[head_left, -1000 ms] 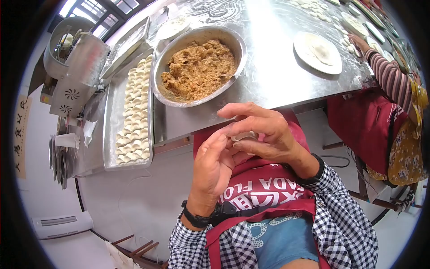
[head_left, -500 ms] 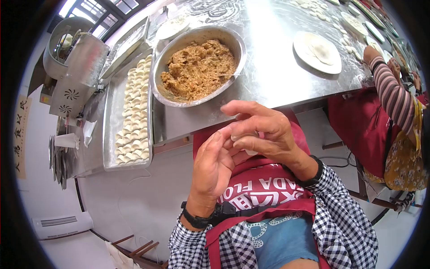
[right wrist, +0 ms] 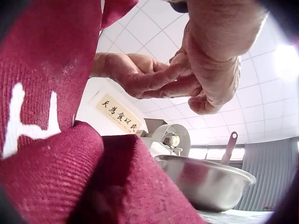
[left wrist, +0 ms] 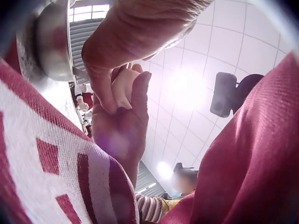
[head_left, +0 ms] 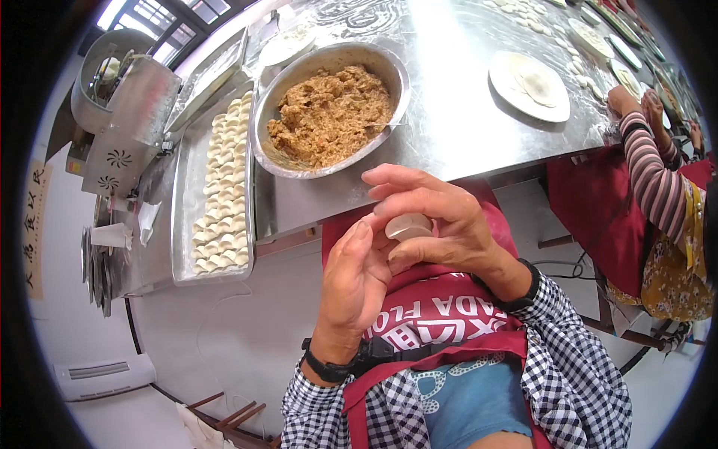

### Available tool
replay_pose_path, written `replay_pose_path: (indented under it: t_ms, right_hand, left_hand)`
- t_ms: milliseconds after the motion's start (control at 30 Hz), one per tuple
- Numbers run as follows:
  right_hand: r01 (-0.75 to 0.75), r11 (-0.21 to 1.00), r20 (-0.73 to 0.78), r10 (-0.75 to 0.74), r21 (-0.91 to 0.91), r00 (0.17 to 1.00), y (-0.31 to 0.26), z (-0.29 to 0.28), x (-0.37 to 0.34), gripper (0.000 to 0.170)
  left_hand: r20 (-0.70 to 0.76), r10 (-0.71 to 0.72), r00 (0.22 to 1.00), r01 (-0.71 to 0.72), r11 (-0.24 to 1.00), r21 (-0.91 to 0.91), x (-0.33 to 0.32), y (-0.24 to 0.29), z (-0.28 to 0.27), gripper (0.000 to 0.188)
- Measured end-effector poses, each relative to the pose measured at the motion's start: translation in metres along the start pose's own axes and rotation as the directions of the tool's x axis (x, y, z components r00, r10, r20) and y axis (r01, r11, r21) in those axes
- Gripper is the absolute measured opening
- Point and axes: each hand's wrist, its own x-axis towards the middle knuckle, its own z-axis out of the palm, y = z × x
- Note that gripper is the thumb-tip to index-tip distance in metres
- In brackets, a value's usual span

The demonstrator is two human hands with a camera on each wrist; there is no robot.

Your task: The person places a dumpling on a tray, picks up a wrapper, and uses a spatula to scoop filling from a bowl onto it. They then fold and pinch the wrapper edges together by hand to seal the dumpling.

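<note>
Head view: dough (head_left: 409, 226) held near flour-dusted metal table (head_left: 441, 131), windows (head_left: 153, 13) beyond

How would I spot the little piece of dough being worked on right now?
Find the steel table and, by its near edge, the big metal bowl of brown filling. Just in front, a person's left hand and right hand meet above a red apron. The small pale dough piece is the one held between them, whereas the dumplings in the tray lie in rows.

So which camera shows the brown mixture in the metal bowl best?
The head view: it looks down into the metal bowl, so the brown mixture shows plainly. Both wrist views catch only the bowl's outside, with the mixture hidden.
</note>
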Motion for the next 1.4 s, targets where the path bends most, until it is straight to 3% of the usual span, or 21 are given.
replay_pose_path:
  t_ms: [67, 133, 200, 333, 400, 567, 633, 700, 767, 900, 967, 1033, 1100, 1200, 1333, 1400]
  right_hand:
    - [0.026, 1.0, 0.076, -0.025, -0.015, 0.997, 0.004, -0.006, 0.0, 0.013]
    - [0.053, 0.998, 0.152, -0.048, -0.028, 0.987, 0.007, -0.009, -0.003, 0.016]
    - [-0.149, 0.976, 0.152, 0.125, 0.156, 0.98, 0.007, -0.008, -0.007, 0.016]
    - [-0.188, 0.964, 0.118, 0.167, 0.189, 0.979, 0.0, -0.005, -0.004, 0.013]
    - [-0.059, 0.998, 0.044, 0.058, 0.011, 0.997, -0.004, -0.005, 0.0, 0.012]
    - [-0.02, 0.996, 0.106, 0.011, 0.091, 0.994, 0.011, -0.008, -0.007, 0.015]
    - [-0.026, 0.993, 0.103, 0.014, 0.119, 0.995, 0.008, -0.006, -0.004, 0.014]
    - [0.065, 0.98, 0.044, -0.058, -0.186, 0.997, 0.0, -0.004, 0.002, 0.012]
    - [0.047, 0.992, 0.051, -0.042, -0.117, 0.998, 0.002, -0.003, 0.0, 0.012]
    - [0.069, 0.997, 0.085, -0.067, -0.025, 0.994, 0.009, -0.006, -0.002, 0.014]
    - [0.073, 0.993, 0.082, -0.065, -0.094, 0.994, 0.007, -0.007, 0.0, 0.015]
    - [0.075, 0.984, 0.081, -0.062, -0.161, 0.995, 0.004, -0.006, 0.002, 0.015]
    - [0.145, 0.959, -0.012, -0.152, -0.243, 0.988, 0.002, -0.001, 0.005, 0.016]
    - [0.153, 0.977, 0.043, -0.148, -0.151, 0.988, 0.011, -0.007, -0.001, 0.017]
    - [0.235, 0.95, 0.073, -0.225, -0.207, 0.972, 0.006, -0.007, 0.005, 0.017]
    - [0.13, 0.978, -0.009, -0.133, -0.163, 0.991, 0.001, -0.001, 0.005, 0.016]
  left_hand:
    - [-0.028, 0.014, 0.999, -0.014, 1.0, 0.008, 0.0, -0.001, -0.002, 0.045]
    - [0.056, -0.022, 0.998, 0.018, 0.998, 0.056, 0.001, 0.0, -0.004, 0.046]
    - [0.036, -0.028, 0.999, 0.028, 0.999, 0.024, 0.003, 0.001, 0.0, 0.044]
    - [0.021, 0.0, 1.0, 0.0, 1.0, -0.003, 0.004, 0.001, 0.001, 0.043]
    - [0.02, -0.007, 1.0, 0.008, 0.999, -0.033, 0.003, 0.0, -0.004, 0.043]
    - [0.034, -0.016, 0.999, 0.018, 0.999, -0.047, 0.006, 0.002, 0.003, 0.042]
    - [-0.035, -0.028, 0.999, 0.026, 0.998, -0.059, 0.008, 0.004, 0.008, 0.042]
    - [0.016, -0.017, 1.0, 0.018, 0.997, -0.076, 0.009, 0.004, 0.001, 0.041]
    - [0.066, -0.012, 0.998, 0.018, 0.995, -0.093, 0.009, 0.004, -0.001, 0.041]
    - [0.002, -0.067, 0.998, 0.067, 0.991, -0.114, 0.011, 0.004, 0.002, 0.038]
    - [-0.01, -0.1, 0.995, 0.098, 0.987, -0.129, 0.012, 0.002, 0.0, 0.036]
    - [-0.002, -0.042, 0.999, 0.042, 0.989, -0.144, 0.014, 0.001, -0.003, 0.034]
    - [0.001, -0.038, 0.999, 0.037, 0.99, -0.139, 0.014, 0.004, 0.001, 0.033]
    - [0.004, -0.042, 0.999, 0.042, 0.989, -0.138, 0.012, 0.001, 0.002, 0.033]
    - [0.012, -0.021, 1.0, 0.023, 0.988, -0.15, 0.011, -0.001, -0.002, 0.033]
    - [0.014, -0.007, 1.0, 0.009, 0.982, -0.189, 0.012, 0.0, -0.002, 0.033]
